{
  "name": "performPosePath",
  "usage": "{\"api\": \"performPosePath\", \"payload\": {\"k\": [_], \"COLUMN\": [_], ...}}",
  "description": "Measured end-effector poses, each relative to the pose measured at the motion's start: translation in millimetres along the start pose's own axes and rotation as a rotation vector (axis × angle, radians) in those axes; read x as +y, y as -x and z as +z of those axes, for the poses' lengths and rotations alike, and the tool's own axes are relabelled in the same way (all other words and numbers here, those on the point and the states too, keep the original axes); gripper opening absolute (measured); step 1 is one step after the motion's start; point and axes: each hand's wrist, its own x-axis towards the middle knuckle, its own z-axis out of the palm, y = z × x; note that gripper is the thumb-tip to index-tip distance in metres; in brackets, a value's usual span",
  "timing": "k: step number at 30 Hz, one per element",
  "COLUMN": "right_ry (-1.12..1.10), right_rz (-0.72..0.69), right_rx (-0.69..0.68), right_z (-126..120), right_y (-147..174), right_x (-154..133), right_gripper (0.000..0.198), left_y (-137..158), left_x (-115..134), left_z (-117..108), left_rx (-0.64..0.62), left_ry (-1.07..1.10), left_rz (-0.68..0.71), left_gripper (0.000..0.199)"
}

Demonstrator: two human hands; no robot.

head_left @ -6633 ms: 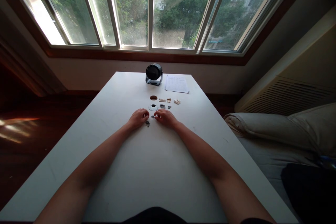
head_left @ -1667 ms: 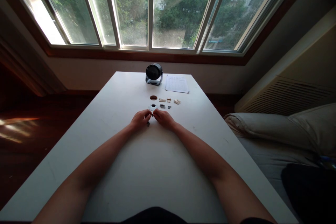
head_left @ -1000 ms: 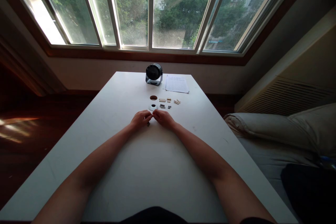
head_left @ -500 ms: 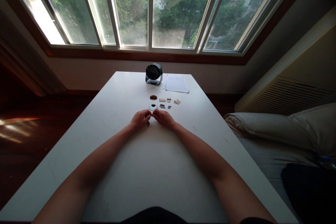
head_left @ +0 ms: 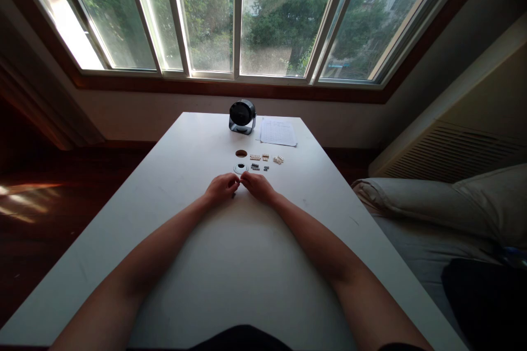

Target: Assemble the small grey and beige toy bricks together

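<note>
My left hand (head_left: 223,187) and my right hand (head_left: 257,185) meet fingertip to fingertip over the white table, just in front of a round ring-shaped piece (head_left: 235,169). Both are closed in a pinch; whatever sits between the fingers is too small to name. A small dark piece (head_left: 234,195) shows beside the underside of my left hand. Right of the ring lie small dark pieces (head_left: 255,166) in a short row and a smaller dark group (head_left: 266,168). Behind them are rows of small light-coloured pieces (head_left: 255,157), another such group (head_left: 265,157) and a loose whitish pile (head_left: 279,159).
A round hole (head_left: 241,153) opens in the white table (head_left: 197,263). At its far end stand a small black fan (head_left: 242,115) and a printed paper sheet (head_left: 278,132). Past the right edge is a cushioned seat (head_left: 415,197); a window (head_left: 272,22) lies ahead.
My hands stay together at nearly the same spot, with small finger shifts. The dark bit seen between the fingertips earlier is now hardly visible. The pieces on the table lie as before.
</note>
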Motion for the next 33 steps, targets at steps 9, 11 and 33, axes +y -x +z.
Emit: {"api": "performPosePath", "payload": {"k": [9, 11, 33], "right_ry": [-0.017, -0.015, -0.022], "right_rz": [-0.001, -0.001, -0.042], "right_rx": [0.008, 0.008, 0.031], "right_z": [-0.6, -0.5, 0.3], "right_y": [0.3, 0.4, -0.1], "right_x": [-1.0, -0.8, 1.8], "right_gripper": [0.021, 0.023, 0.012], "left_y": [0.9, 0.7, -1.0], "left_x": [1.7, 1.7, -2.2], "left_z": [-2.3, -2.1, -1.1], "left_rx": [0.017, 0.022, -0.038], "left_ry": [-0.046, -0.068, -0.087], "left_rz": [0.052, 0.071, 0.025], "left_gripper": [0.015, 0.014, 0.022]}}
